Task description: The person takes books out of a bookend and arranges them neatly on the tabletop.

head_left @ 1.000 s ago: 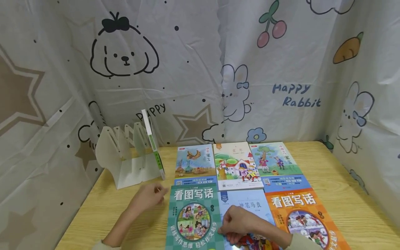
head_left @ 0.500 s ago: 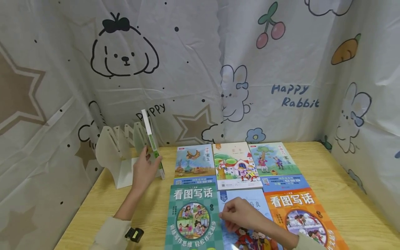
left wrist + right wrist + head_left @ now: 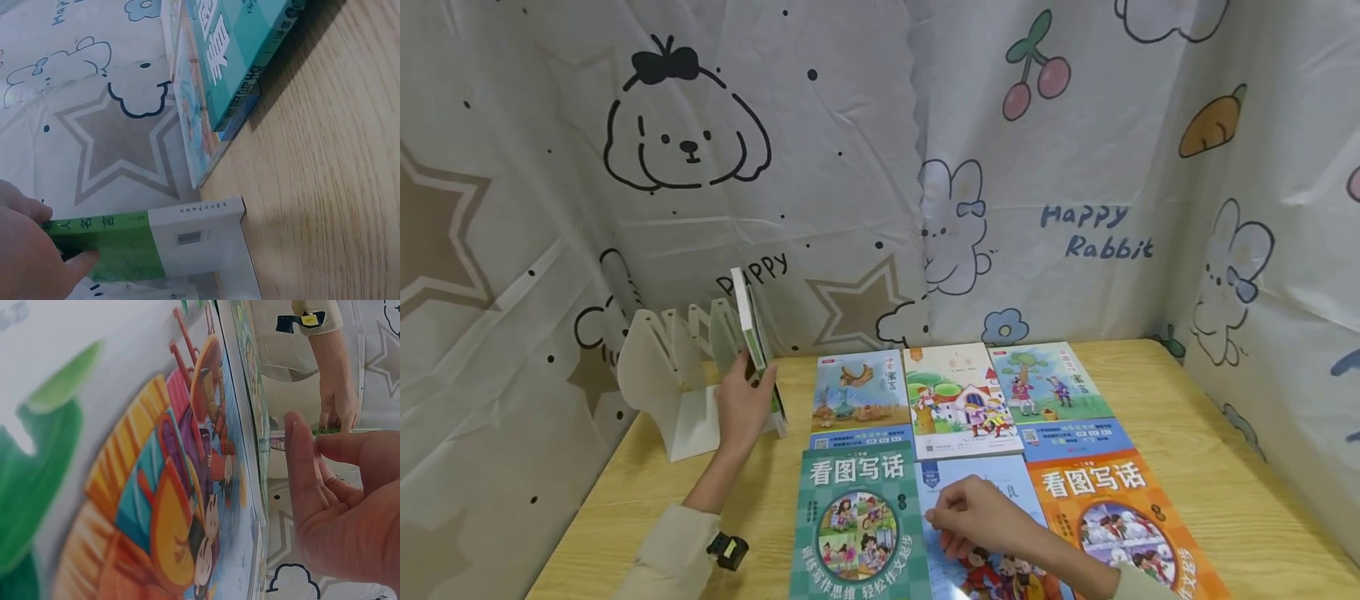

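My left hand (image 3: 743, 408) grips a thin book (image 3: 747, 321) with a white and green spine, thumb on one side and fingers on the other. The book stands on edge, slightly tilted, at the right end of a white book stand (image 3: 643, 362). In the left wrist view, the hand (image 3: 28, 250) holds the green part of the book (image 3: 125, 244), whose white end is at the stand's base. My right hand (image 3: 981, 512) hovers low over a light blue picture-cover book (image 3: 992, 575), fingers loosely bent and holding nothing. The right wrist view shows that hand (image 3: 350, 512) close beside the cover.
Left of the blue book lies a green book (image 3: 857, 533), right of it an orange one (image 3: 1127, 533). Behind them lie three more picture-cover books, the middle one (image 3: 962, 400) cream-topped. A printed curtain (image 3: 835, 167) surrounds the wooden table (image 3: 1247, 500).
My left hand has moved from beside the green book up to the standing book and taken hold of it. My right hand has risen slightly over the blue book.
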`<state>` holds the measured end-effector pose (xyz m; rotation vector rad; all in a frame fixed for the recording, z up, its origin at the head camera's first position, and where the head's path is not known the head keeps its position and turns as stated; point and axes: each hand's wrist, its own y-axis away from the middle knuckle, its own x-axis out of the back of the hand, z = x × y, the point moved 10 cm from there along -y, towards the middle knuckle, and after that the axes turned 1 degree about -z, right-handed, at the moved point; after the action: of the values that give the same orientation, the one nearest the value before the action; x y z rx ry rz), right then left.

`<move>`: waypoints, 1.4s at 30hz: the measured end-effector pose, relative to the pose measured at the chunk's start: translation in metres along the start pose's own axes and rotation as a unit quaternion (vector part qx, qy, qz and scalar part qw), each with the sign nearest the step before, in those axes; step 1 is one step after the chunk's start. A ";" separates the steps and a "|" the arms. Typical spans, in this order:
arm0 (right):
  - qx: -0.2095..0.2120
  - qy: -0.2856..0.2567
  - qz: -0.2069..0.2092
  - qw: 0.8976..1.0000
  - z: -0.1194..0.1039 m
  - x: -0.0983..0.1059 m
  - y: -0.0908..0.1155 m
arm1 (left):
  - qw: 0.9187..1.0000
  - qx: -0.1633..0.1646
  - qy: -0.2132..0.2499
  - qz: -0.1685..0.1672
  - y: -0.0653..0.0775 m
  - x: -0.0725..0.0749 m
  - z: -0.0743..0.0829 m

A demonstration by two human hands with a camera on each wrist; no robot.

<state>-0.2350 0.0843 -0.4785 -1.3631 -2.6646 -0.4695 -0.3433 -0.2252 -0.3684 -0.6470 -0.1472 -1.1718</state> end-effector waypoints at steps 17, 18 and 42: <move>0.006 -0.017 -0.010 1.000 -0.002 -0.002 -0.002 | 0.995 -0.029 -0.026 0.088 0.012 0.025 0.006; 0.009 -0.014 -0.011 1.000 -0.003 -0.002 -0.002 | 0.995 -0.028 -0.028 0.091 0.013 0.027 0.006; 0.156 0.021 0.011 0.988 -0.066 0.025 0.000 | 0.987 -0.135 -0.037 0.082 0.046 0.069 0.098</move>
<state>-0.2529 0.0824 -0.4101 -1.2703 -2.5504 -0.0719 -0.2528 -0.2172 -0.2770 -0.9248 0.0033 -1.0181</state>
